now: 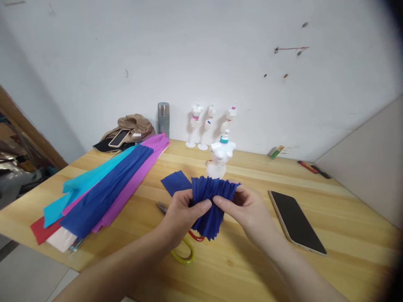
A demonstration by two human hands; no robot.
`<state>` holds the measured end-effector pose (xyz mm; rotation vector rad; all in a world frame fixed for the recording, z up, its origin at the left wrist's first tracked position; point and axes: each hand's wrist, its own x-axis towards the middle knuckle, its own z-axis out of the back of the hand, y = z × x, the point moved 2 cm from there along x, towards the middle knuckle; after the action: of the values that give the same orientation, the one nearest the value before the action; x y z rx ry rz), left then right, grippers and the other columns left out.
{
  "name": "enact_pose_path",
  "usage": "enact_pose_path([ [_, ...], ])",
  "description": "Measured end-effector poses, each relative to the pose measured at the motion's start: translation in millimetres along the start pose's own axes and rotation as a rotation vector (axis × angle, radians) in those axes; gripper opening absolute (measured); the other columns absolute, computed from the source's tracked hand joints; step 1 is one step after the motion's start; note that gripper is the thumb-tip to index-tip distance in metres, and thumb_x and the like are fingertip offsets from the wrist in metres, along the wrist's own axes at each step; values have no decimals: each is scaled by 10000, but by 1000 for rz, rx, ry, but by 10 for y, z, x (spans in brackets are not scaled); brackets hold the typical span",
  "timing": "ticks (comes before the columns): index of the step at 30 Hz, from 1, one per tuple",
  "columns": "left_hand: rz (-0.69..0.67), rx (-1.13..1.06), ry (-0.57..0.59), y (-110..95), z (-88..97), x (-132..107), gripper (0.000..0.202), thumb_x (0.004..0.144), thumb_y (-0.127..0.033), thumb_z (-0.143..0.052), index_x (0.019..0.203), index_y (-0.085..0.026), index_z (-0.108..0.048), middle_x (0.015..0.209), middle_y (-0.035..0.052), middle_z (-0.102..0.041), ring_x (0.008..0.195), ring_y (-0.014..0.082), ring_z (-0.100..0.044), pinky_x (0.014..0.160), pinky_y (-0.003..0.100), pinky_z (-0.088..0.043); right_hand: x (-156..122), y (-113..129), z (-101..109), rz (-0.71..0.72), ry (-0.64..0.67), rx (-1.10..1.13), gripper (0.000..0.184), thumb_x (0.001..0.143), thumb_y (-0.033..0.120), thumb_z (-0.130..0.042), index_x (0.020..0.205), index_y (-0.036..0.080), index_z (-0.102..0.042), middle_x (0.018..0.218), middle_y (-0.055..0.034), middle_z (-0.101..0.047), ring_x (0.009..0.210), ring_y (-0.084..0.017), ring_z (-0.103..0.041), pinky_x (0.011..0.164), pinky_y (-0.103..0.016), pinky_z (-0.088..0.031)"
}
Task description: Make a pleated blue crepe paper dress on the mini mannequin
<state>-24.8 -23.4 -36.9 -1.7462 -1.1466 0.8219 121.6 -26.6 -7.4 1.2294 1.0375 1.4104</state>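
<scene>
My left hand [181,212] and my right hand [244,207] both pinch a pleated piece of dark blue crepe paper [211,201] and hold it above the wooden table [346,235]. The paper fans out at the top and narrows toward the bottom. Just behind it stands a small white mannequin torso [220,157] with a teal neck ring. A flat dark blue paper piece [174,182] lies on the table behind my left hand. Scissors with a yellow and a red handle [185,249] lie partly hidden under my left wrist.
Long folded crepe sheets in teal, blue, purple, red and white [103,188] lie at the left. A black phone [296,220] rests at the right. Three small mannequins [209,123], a metal flask [163,118], a tan cloth with a phone [126,132] and markers [313,168] line the wall.
</scene>
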Motion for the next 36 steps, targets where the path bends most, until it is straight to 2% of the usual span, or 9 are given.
enact_pose_path([
  [8, -18, 34, -42, 33, 53, 19, 407, 604, -463, -846, 775, -110, -738, 718, 61, -706, 657, 176, -657, 682, 315, -554, 0, 51, 0, 11, -16, 7, 308, 665, 454, -791, 790, 197, -676, 813, -63, -751, 754, -225, -697, 702, -353, -580],
  [15, 26, -133, -44, -44, 10, -16, 365, 625, -421, -846, 792, -116, -735, 690, 51, -695, 626, 154, -646, 650, 296, -541, -4, 25, 17, -1, -91, 13, 322, 674, 482, -784, 775, 196, -677, 775, -58, -740, 709, -218, -687, 634, -330, -566],
  [22, 23, -43, -72, -4, 18, -3, 421, 569, -458, -867, 749, -103, -731, 650, 46, -679, 570, 155, -622, 594, 299, -527, 16, 26, -22, -3, -19, 49, 278, 655, 432, -783, 757, 198, -675, 767, -54, -733, 700, -206, -670, 666, -339, -564],
  [26, 28, -131, -90, -19, 20, 4, 369, 603, -428, -858, 743, -111, -730, 657, 50, -691, 595, 155, -638, 626, 293, -530, 6, 61, -11, -18, -73, 6, 245, 671, 418, -752, 729, 207, -642, 718, -38, -706, 646, -189, -643, 584, -305, -531],
  [31, 19, -220, -178, -81, 35, 18, 361, 575, -406, -876, 727, -118, -721, 671, 62, -704, 630, 185, -667, 661, 316, -536, -3, 67, 8, -20, -109, 8, 233, 681, 411, -709, 671, 226, -567, 623, -8, -650, 561, -159, -590, 485, -270, -461],
  [33, 12, -226, -186, -84, 41, 21, 362, 568, -400, -881, 735, -119, -727, 672, 61, -704, 640, 188, -669, 683, 325, -538, -2, 60, 7, -13, -109, 0, 235, 689, 419, -700, 681, 228, -563, 634, -10, -651, 573, -162, -595, 482, -269, -457],
  [36, 32, -178, -128, -47, 33, 15, 371, 574, -408, -878, 754, -114, -742, 667, 56, -699, 634, 173, -655, 688, 318, -530, 5, 53, -6, -3, -83, -8, 242, 689, 425, -712, 730, 220, -590, 706, -27, -681, 645, -185, -632, 548, -293, -506],
])
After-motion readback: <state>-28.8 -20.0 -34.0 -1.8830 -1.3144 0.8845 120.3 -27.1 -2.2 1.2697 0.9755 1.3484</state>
